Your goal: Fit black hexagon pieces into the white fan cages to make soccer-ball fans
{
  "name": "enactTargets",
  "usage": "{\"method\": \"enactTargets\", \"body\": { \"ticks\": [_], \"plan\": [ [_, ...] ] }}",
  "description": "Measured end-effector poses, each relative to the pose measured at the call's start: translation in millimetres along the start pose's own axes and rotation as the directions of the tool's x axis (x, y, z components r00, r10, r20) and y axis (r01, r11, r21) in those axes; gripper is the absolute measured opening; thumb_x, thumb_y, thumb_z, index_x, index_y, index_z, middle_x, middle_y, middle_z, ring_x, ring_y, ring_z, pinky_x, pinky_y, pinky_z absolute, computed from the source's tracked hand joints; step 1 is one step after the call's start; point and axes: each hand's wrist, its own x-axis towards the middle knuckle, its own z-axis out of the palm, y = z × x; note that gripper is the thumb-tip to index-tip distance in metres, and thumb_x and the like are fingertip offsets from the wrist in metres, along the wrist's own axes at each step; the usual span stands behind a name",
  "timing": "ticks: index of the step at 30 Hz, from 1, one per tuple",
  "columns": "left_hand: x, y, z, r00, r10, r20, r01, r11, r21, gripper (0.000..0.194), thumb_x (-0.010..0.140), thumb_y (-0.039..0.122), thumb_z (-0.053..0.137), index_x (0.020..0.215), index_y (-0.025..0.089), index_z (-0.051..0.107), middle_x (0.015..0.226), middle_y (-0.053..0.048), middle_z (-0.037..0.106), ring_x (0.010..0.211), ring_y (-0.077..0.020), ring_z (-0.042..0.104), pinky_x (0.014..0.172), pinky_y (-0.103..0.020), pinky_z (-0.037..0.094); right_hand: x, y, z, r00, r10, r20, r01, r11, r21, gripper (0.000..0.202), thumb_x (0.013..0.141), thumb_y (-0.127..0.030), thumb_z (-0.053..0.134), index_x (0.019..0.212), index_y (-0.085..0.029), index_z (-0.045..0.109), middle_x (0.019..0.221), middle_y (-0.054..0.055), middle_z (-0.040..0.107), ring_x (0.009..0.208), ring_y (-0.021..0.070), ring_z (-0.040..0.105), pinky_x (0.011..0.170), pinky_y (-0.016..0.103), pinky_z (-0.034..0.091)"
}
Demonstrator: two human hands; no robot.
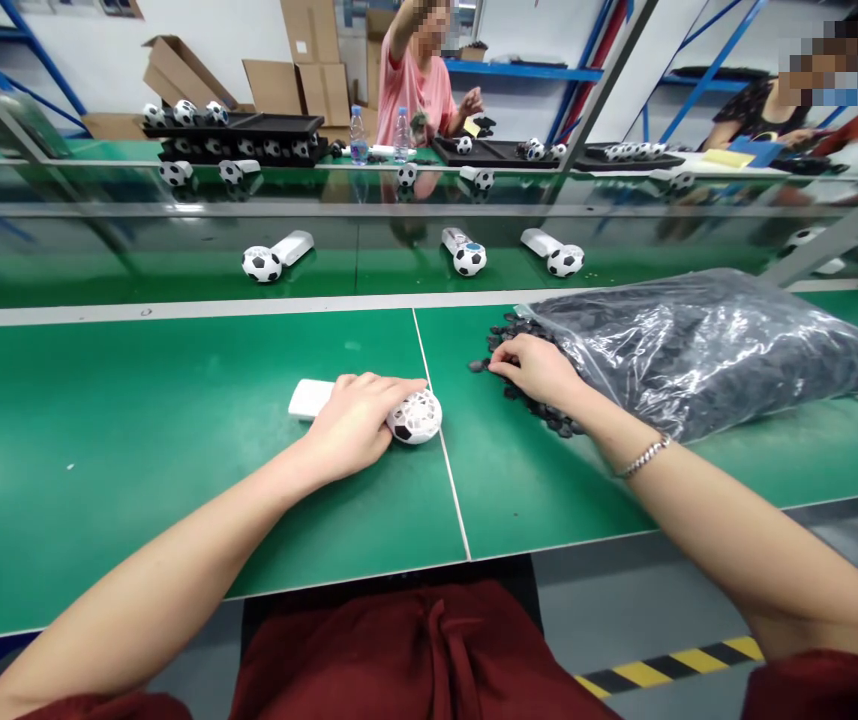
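Note:
My left hand (354,418) is wrapped over a white device with a soccer-ball head (415,418), lying on the green table. Its pale flat handle (311,399) sticks out to the left under my fingers. The ball's top shows open white framework, with a black patch low on its side. At the mouth of a clear plastic bag (699,350), my right hand (534,370) pinches a small black piece (479,366). More small black pieces (549,415) are spilled around and below that hand; the bag is full of them.
Beyond the white table edge (174,309), a dark green belt carries several soccer-ball devices (262,264). Black trays (241,135) with more balls and two water bottles (358,135) stand across it. Two people (418,90) sit on the far side. A metal post slants up at right.

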Motion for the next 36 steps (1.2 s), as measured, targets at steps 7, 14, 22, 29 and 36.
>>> {"method": "enactTargets", "body": {
  "ticks": [7,14,22,29,36],
  "plan": [
    [1.5,-10.3,5.1,0.998,0.056,0.008,-0.056,0.998,0.0,0.066,0.071,-0.003,0.034,0.127,0.031,0.043,0.117,-0.001,0.056,0.113,-0.0208,0.043,0.104,-0.054,0.02,0.6,-14.6,-0.2,0.998,-0.019,-0.058,0.027,0.989,0.143,0.008,0.076,-0.026,0.062,0.078,-0.018,0.064,0.078,0.003,0.061,0.07,0.0151,0.056,0.065,0.027,0.043],
    [0.6,-9.5,5.5,0.999,0.05,0.003,-0.05,0.999,-0.009,0.066,0.071,-0.003,0.033,0.127,0.031,0.042,0.117,-0.001,0.057,0.113,-0.0212,0.043,0.103,-0.055,0.02,9.1,-46.0,17.2,0.992,-0.122,0.043,0.108,0.963,0.246,0.009,0.076,-0.024,0.064,0.083,-0.018,0.066,0.08,0.003,0.06,0.07,0.0142,0.055,0.069,0.028,0.043],
    [-1.2,-7.5,6.6,0.999,-0.047,-0.018,0.047,0.999,-0.022,0.06,0.075,0.0,0.034,0.127,0.026,0.044,0.128,0.0,0.051,0.121,-0.0246,0.036,0.105,-0.055,0.018,5.1,-54.4,14.1,0.983,-0.117,0.141,0.064,0.941,0.332,0.007,0.072,-0.017,0.065,0.076,-0.016,0.059,0.065,-0.002,0.059,0.061,0.0115,0.054,0.059,0.023,0.042],
    [-0.2,-10.4,7.7,0.998,-0.057,-0.031,0.058,0.998,0.02,0.053,0.077,0.002,0.035,0.122,0.027,0.051,0.132,-0.001,0.047,0.126,-0.0268,0.031,0.105,-0.057,0.014,-44.5,-72.4,-12.5,0.944,-0.32,0.084,0.234,0.825,0.514,0.008,0.081,-0.026,0.057,0.079,-0.02,0.062,0.079,0.001,0.064,0.071,0.0135,0.057,0.066,0.025,0.044],
    [-4.1,-11.2,2.0,0.999,-0.007,0.054,0.009,0.999,-0.035,0.066,0.069,0.014,0.055,0.132,0.027,0.038,0.138,-0.004,0.038,0.131,-0.0322,0.021,0.104,-0.06,0.01,-68.1,-102.6,-11.5,0.918,-0.395,-0.044,0.351,0.752,0.558,0.005,0.082,-0.02,0.055,0.083,-0.018,0.059,0.078,0.001,0.061,0.071,0.012,0.055,0.067,0.024,0.044]
  ]
}}
